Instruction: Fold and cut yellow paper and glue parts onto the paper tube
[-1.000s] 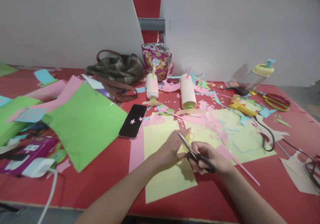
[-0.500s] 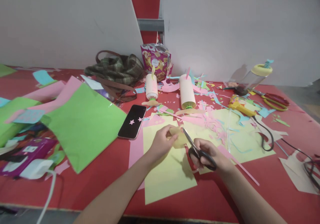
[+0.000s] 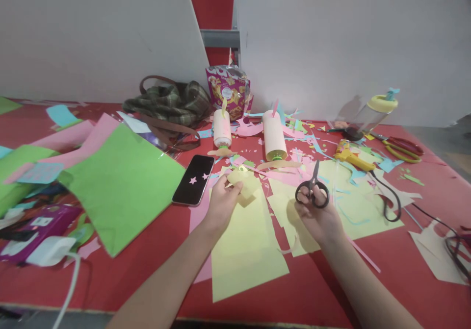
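Observation:
Between the thumb and fingers of my left hand [image 3: 223, 196] is a small piece of yellow paper [image 3: 250, 183], held over a large yellow sheet [image 3: 246, 255]. My right hand [image 3: 322, 216] grips a pair of black-handled scissors [image 3: 312, 187] by the finger loops, with the blades pointing up and away, apart from the paper. Just left of my left hand lies a black phone [image 3: 194, 179] with two small pink paper stars on its screen. Two paper-wrapped cylinders, a smaller one [image 3: 222, 129] and a larger one [image 3: 274, 135], stand behind my hands.
Green sheets [image 3: 125, 187] cover the left side, near a white plug with its cable [image 3: 51, 250]. Coloured scraps lie across the red table [image 3: 147, 280]. To the right are a yellow glue gun [image 3: 353, 158], red-and-yellow-handled pliers [image 3: 403, 148] and a clear cup [image 3: 370, 115]. A plaid bag [image 3: 172, 103] sits behind.
The scissors have moved away from the small yellow paper, to the right, and their blades now point upward. My left hand has shifted left with the paper.

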### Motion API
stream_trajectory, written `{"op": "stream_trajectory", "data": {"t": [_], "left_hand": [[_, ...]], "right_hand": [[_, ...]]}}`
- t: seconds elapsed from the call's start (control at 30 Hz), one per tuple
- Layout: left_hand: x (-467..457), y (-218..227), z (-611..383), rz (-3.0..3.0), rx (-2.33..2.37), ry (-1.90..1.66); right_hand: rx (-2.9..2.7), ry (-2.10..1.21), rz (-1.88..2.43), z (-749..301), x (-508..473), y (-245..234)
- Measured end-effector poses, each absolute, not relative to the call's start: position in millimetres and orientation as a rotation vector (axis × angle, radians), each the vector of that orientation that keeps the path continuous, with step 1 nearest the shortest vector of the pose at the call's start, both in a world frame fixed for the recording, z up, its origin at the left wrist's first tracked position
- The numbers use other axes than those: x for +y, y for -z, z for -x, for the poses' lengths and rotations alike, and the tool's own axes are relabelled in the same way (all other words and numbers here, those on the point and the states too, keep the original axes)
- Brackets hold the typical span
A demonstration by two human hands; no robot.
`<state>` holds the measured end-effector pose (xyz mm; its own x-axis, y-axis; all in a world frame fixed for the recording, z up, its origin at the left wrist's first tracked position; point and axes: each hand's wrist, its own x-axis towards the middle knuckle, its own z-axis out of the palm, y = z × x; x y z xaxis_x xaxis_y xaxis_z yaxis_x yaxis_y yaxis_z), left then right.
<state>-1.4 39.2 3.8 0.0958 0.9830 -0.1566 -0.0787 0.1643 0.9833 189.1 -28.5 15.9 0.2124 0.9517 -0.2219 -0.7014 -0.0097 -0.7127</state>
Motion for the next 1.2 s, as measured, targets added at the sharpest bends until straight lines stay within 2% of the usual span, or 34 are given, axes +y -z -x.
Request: {"op": "stream_trajectory", "data": {"t": [0.23,0.4,0.67,0.9,1.2], "left_hand": [[49.1,3.1,4.3,-0.879,1.132,-1.355],[51.7,2.8,4.7,-0.805,1.052,-1.411],[43.7,-1.0,2.8,-0.935,1.013,-1.304],[36.3,-12.9,1.7,-0.986,1.043,-1.123],[36.4,-16.5,2.0,-1.409,1.243,-0.905]], "right_hand": [[-0.152,-1.249,0.731,-196.0,-26.1,-12.7],[-0.125,-1.331,0.676,-194.7,-27.9,-14.4],[-0.288,-1.598,0.661,-183.4,-30.9,-15.7],[-0.625,-1.691,0.645,-173.4,-36.7,-17.9],[-0.708,-1.856,0.503,-175.1,-39.8,-15.6]]}}
